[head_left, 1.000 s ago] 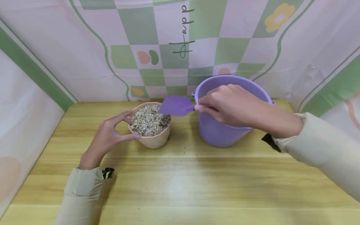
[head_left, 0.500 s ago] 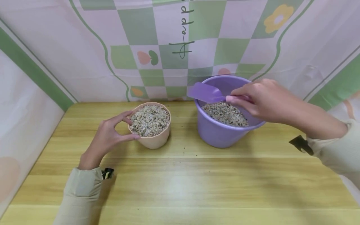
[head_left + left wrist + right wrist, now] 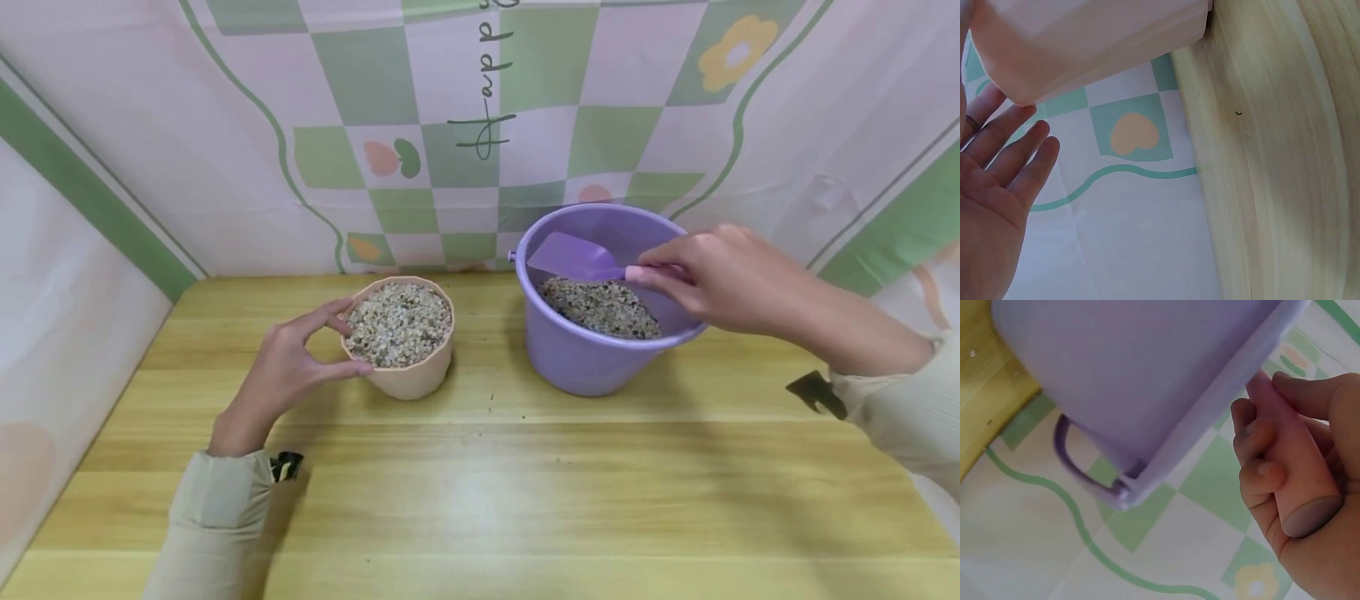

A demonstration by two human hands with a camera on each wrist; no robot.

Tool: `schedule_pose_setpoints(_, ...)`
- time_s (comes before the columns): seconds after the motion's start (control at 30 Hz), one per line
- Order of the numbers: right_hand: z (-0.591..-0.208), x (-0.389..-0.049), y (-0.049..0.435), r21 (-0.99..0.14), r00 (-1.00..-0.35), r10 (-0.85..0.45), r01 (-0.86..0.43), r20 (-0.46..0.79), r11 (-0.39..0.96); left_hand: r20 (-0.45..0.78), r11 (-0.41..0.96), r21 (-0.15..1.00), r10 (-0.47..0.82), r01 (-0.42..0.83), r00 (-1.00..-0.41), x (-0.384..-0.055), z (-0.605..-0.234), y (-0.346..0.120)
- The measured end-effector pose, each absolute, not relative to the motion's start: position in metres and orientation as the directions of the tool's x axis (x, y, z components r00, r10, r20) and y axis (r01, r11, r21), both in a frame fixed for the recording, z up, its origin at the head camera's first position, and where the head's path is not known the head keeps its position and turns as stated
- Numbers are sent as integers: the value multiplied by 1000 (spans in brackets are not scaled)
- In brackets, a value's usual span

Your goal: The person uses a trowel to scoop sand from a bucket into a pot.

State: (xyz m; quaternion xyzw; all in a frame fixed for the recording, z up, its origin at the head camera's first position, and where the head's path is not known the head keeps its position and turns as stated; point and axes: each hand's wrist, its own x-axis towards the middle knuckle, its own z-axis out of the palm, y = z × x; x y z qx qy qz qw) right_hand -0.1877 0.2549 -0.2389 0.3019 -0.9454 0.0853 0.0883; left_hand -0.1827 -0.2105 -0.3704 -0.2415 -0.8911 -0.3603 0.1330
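A peach flower pot (image 3: 411,382), filled near its rim with pale gritty soil (image 3: 401,323), stands on the wooden table. My left hand (image 3: 288,362) holds it at the left side, thumb and forefinger on the rim; in the left wrist view the other fingers (image 3: 1032,162) spread loosely beside the pot wall (image 3: 1085,47). To the right is a purple bucket (image 3: 585,367) containing similar gritty mix (image 3: 600,308). My right hand (image 3: 705,271) grips the pink handle (image 3: 1294,459) of a purple trowel (image 3: 573,257), whose blade is inside the bucket's mouth, above the mix.
A wooden tabletop (image 3: 480,500) extends in front of both containers, with a few dark specks between them. Behind stands a cloth backdrop (image 3: 540,75) with green and white checks. The bucket's carrying handle (image 3: 1079,469) hangs at its side.
The trowel has moved right, from over the flower pot into the bucket's mouth, and lowered, still gripped by my right hand. My left hand has stayed on the pot.
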Motion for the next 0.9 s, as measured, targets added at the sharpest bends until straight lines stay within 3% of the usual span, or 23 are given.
schedule_pose_setpoints(0.2, -248, -193, 258, -115, -838, -537, -545, 93, 831, 409, 630, 574, 332, 522, -850, -182, -369, -210)
schedule_pose_setpoints(0.37, -256, -200, 253, -126, -824, -567, -564, 22, 816, 403, 637, 570, 333, 519, -852, -181, -369, -209)
schedule_pose_setpoints(0.9, -267, -213, 255, -233, -793, -609, -585, -39, 777, 404, 638, 572, 328, 516, -854, -182, -370, -209)
